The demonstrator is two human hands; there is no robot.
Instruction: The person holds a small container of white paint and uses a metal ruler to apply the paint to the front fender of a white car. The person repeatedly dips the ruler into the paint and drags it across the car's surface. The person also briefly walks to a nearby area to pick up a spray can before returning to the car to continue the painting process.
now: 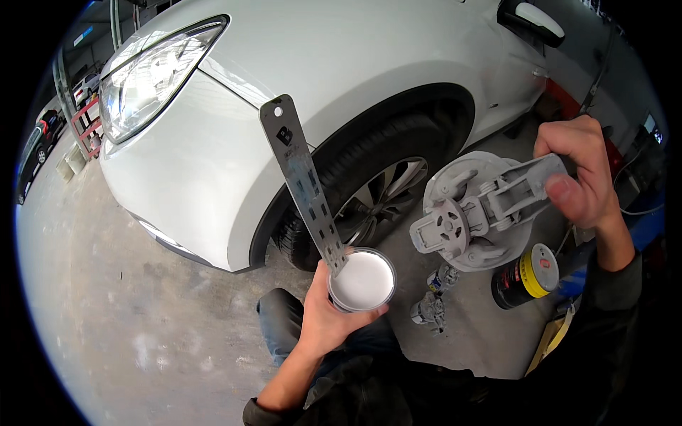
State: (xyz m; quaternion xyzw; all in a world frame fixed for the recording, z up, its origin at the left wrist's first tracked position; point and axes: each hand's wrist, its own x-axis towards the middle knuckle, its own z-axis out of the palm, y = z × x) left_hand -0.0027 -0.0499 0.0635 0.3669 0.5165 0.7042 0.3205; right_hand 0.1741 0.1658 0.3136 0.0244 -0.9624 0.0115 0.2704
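Observation:
My left hand (330, 316) is wrapped round a clear cup of white paint (364, 281). A flat metal mixing stick (300, 174) with slots along it stands tilted in the cup, its lower end against the inner left wall and its top leaning away up and left. My right hand (579, 170) is closed round the handle of a grey, paint-crusted paint-can pouring lid (455, 220) with a lever mechanism. It is held to the right of the cup, apart from it. Whatever is underneath this lid is hidden.
A white car (170, 184) fills the far side, its front wheel (383, 184) just beyond the cup. On the floor at right stand a black and yellow can (526, 277) and smaller crusted containers (430, 310). A red cart (87, 128) stands at far left.

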